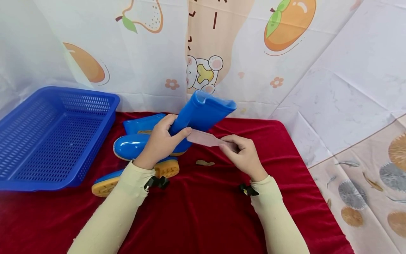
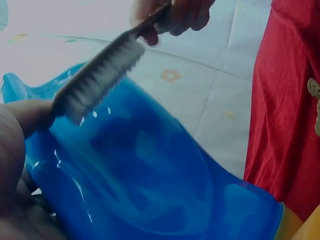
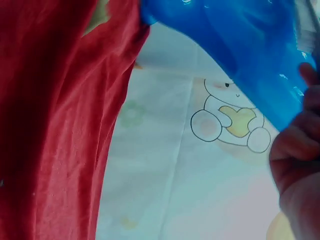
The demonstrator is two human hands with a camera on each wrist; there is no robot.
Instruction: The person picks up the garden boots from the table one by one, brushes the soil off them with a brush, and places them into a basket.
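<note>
A glossy blue rain boot (image 1: 207, 114) is tilted up over the table, its open top toward the back wall. My left hand (image 1: 163, 141) grips its shaft, with the thumb by the front end of a scrubbing brush. That brush (image 1: 204, 138), with a flat back and pale bristles, is held by its handle in my right hand (image 1: 242, 153). In the left wrist view, the brush's bristles (image 2: 102, 80) face the boot's shaft (image 2: 135, 165) and overlap it. The right wrist view catches only part of my right hand (image 3: 300, 155) at its edge.
More blue boots with yellow soles (image 1: 130, 146) lie left of centre, partly behind my left arm. A blue plastic basket (image 1: 112, 113) stands at the left. On the red cloth (image 1: 196, 204) lies a small brownish scrap (image 1: 205, 163). A printed curtain (image 1: 142, 70) hangs behind.
</note>
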